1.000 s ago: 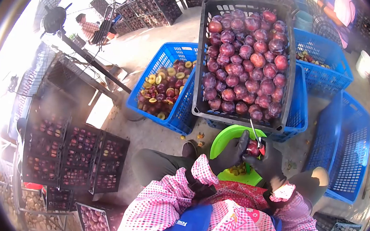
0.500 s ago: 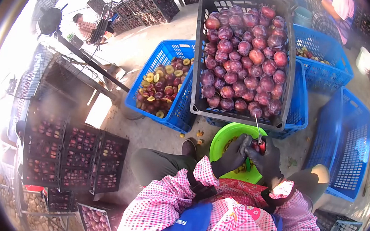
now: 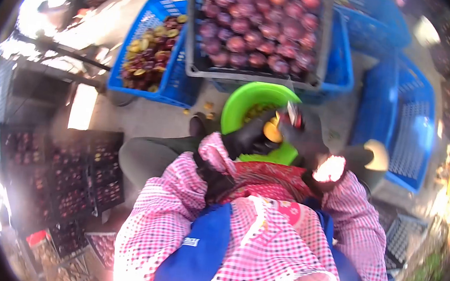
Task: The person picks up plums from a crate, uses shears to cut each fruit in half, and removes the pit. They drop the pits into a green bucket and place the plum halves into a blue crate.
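My left hand [image 3: 251, 138], in a dark glove, is closed on a cut plum half [image 3: 273, 130] with its yellow flesh showing. Right beside it, my gloved right hand [image 3: 308, 136] grips a small knife [image 3: 292, 109], its thin blade pointing up and away. Something red shows at the right fingers; motion blur hides whether it is handle or fruit. Both hands are over a green basin [image 3: 233, 106] holding small yellowish-brown pieces. Beyond the basin, a black crate [image 3: 252, 78] of whole plums [image 3: 254, 35] rests on a blue crate.
A blue crate [image 3: 179, 84] of halved plums stands at the left. Blue crates [image 3: 414, 121] stand at the right. Stacked dark crates [image 3: 62, 173] of fruit are at lower left. A few scraps [image 3: 208, 106] lie on the floor left of the basin.
The view has tipped downward and shifted right, so things sit higher and further left. A yellow cut face now shows in my left hand, where the hands were together around a red plum.
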`<state>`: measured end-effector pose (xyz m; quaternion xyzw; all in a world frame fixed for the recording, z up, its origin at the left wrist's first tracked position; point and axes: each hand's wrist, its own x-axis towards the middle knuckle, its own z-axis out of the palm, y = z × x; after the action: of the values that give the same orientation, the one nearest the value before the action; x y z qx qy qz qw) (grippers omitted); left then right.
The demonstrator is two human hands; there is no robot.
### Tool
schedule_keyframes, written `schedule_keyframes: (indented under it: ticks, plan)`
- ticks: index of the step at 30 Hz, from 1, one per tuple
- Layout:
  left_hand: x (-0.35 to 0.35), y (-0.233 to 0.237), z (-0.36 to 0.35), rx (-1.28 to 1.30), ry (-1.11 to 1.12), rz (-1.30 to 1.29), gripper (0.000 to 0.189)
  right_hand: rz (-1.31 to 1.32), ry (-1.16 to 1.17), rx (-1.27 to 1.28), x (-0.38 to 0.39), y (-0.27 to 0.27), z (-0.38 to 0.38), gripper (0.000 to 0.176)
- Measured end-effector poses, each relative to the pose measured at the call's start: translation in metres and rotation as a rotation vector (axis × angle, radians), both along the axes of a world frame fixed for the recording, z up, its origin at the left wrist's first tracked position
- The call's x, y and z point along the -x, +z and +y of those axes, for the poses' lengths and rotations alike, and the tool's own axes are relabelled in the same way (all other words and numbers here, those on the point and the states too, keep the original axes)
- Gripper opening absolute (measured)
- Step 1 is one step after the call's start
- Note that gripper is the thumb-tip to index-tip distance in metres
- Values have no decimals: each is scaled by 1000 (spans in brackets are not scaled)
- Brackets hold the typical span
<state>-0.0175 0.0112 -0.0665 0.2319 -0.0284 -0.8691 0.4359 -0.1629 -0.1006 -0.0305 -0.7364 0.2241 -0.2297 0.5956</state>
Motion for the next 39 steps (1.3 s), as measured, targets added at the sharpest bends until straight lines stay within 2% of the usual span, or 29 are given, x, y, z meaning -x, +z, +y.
schedule_keyframes:
  ticks: [1, 2, 4, 5, 7, 8, 10, 11, 12, 14, 15, 17, 18, 20, 22, 24, 26, 29, 31, 32, 34, 37, 39]
  plan:
    - [-1, 21, -6, 50, 99, -165, 66, -5, -67, -407, -5, 9, -9, 27]
    - [-7, 21, -10, -10, 183, -208, 64, -100, -79, -591, -4, 4, -17, 31]
    - [-11, 24, -12, 35, 390, -150, 59, -233, -75, -730, 0, 5, -24, 39]
    - [-13, 18, -14, 45, 386, -146, 59, -233, -79, -719, 2, 5, -30, 39]
    - [-13, 8, -17, -176, 695, 459, 53, -289, 14, -789, 6, 6, -35, 41]
    - [-9, 8, -17, -183, 693, 463, 53, -284, 9, -792, 8, 9, -35, 41]
    - [-1, 13, -13, 216, 555, 165, 51, 47, -60, -286, 9, 17, -29, 39]
    - [2, 6, -8, 136, 596, 343, 53, -75, 101, 193, 0, 21, -32, 39]
    - [2, 0, -7, 133, 593, 346, 53, -126, 130, 253, -3, 29, -30, 37]
    - [5, 7, -9, 77, 567, 201, 55, 19, -100, 47, -1, 25, -26, 33]
    - [6, 11, -11, 51, 555, 130, 56, 24, -102, 44, 0, 26, -32, 33]
    - [9, 16, -10, -9, 529, -14, 59, -305, -171, -319, 0, 34, -45, 38]
    - [9, 17, -10, -35, 514, -88, 61, -303, -174, -322, 2, 42, -45, 38]
    - [10, 11, -11, -19, 478, -125, 58, -86, -202, 70, 7, 57, -46, 47]
    - [12, 8, -11, 57, 452, -330, 55, -156, -242, 21, 4, 37, -42, 45]
    - [13, 2, -10, 62, 469, -289, 52, -162, -183, 130, 3, 23, -41, 40]
    - [16, 7, -12, 69, 488, -249, 49, -116, -221, 153, 0, 22, -39, 35]
    - [22, 13, -15, 27, 573, -300, 45, -23, -207, 166, -1, 38, -37, 33]
    - [24, 11, -13, 24, 581, -427, 42, 196, -118, 196, -3, 48, -35, 29]
    - [24, 13, -13, 21, 580, -427, 42, 197, -118, 193, -3, 47, -34, 29]
    - [25, 17, -13, 41, 571, -443, 42, 123, -34, -220, -2, 46, -32, 25]
    - [27, 5, -14, -37, 614, -563, 42, 117, -99, -88, -2, 32, -28, 22]
    - [26, 9, -13, -39, 598, -582, 43, 127, -115, -185, -2, 27, -20, 21]
